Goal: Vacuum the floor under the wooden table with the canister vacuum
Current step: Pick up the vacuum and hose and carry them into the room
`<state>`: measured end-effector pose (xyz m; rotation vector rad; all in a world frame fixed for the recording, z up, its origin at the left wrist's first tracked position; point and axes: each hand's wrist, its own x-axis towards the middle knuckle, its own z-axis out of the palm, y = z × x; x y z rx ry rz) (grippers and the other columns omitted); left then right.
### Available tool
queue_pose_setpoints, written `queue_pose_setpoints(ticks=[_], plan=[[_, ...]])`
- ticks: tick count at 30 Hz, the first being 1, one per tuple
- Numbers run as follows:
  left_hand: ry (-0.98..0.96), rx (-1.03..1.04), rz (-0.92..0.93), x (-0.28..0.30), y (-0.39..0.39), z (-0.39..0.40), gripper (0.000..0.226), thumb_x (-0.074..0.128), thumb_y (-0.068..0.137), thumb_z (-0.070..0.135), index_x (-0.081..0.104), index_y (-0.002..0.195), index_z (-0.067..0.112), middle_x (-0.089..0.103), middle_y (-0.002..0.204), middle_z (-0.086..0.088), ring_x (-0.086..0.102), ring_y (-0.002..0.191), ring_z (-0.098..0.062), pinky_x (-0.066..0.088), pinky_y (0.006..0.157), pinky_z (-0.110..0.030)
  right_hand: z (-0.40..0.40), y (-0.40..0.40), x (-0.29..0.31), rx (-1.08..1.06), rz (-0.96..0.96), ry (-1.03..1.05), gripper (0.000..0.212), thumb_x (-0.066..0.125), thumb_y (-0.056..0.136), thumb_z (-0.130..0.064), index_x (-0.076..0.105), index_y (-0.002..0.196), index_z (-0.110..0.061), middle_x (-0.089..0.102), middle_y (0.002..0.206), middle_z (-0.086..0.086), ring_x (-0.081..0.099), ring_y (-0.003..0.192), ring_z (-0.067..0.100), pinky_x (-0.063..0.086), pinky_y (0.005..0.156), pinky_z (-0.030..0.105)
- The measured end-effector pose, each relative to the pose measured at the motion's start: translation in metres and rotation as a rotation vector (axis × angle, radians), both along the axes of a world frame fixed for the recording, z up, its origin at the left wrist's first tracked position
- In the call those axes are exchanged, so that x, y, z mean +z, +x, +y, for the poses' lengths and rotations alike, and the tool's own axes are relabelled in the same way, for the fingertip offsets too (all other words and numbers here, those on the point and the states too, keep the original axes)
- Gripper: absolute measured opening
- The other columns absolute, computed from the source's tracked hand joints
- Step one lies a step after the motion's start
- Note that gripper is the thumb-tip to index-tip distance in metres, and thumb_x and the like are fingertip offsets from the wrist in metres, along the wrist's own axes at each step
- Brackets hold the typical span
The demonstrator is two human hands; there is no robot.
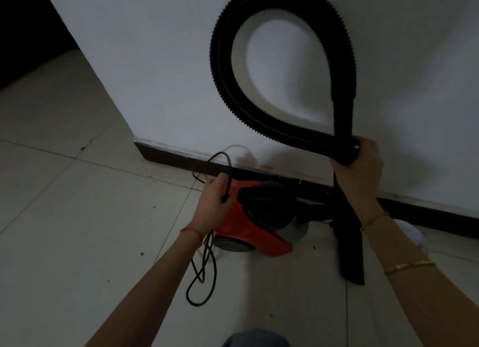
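Left grip (216, 200) pinching thin black power cord (204, 269), clearing orange canister vacuum (248, 232). Right grip (359, 165) wrapped round looped black ribbed hose (220, 61), keeping slack off pale tiled floor (64, 217).

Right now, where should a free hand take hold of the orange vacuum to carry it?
Judging by its pose, grip the black handle arching over the orange vacuum body, coming from above: it faces up, clear of the cord.

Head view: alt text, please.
A person's right hand grips a looped black hose while the left hand holds the black cord, over an orange vacuum on the tiled floor by a white wall.
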<state>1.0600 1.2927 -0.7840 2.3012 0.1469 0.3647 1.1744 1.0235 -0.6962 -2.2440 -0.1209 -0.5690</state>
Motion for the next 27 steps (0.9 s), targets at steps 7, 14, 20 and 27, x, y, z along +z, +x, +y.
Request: queue_pose_setpoints(ticks=[7,14,20,27], plan=[[0.449,-0.264,0.242,-0.006,0.032,-0.039,0.063,0.067,0.083,0.027,0.041,0.14,0.019,0.05,0.137,-0.002,0.044,0.127,-0.022,0.026,0.11,-0.036,-0.004,0.001,0.002,0.021,0.033,0.008,0.045,0.076,0.074,-0.012,0.059,0.113,0.0,0.058,0.114,0.02,0.059,0.097,0.032,0.035,0.075,0.013],[0.531,-0.255,0.213,-0.005,0.05,-0.058,0.049,0.063,0.086,0.03,0.044,0.127,0.013,0.06,0.115,-0.007,0.056,0.104,-0.025,0.042,0.078,-0.029,-0.004,0.001,-0.001,0.048,0.077,0.017,0.042,0.074,0.077,-0.022,0.056,0.112,-0.006,0.068,0.101,0.01,0.06,0.081,0.016,0.041,0.064,0.023],[0.575,-0.298,0.375,0.006,0.063,-0.061,0.034,0.056,0.091,0.031,0.048,0.116,0.009,0.063,0.11,-0.012,0.062,0.097,-0.031,0.046,0.071,-0.034,-0.002,0.003,-0.003,0.052,0.078,-0.041,0.041,0.071,0.081,-0.028,0.059,0.116,-0.012,0.07,0.1,0.009,0.065,0.085,0.024,0.043,0.065,0.024],[0.602,-0.317,0.431,0.005,0.064,-0.066,0.034,0.056,0.093,0.024,0.048,0.12,0.006,0.06,0.117,-0.015,0.059,0.104,-0.032,0.045,0.079,-0.036,-0.01,0.005,-0.002,0.092,0.081,-0.038,0.044,0.072,0.081,-0.025,0.06,0.122,-0.013,0.071,0.103,0.01,0.067,0.088,0.027,0.047,0.071,0.026]])
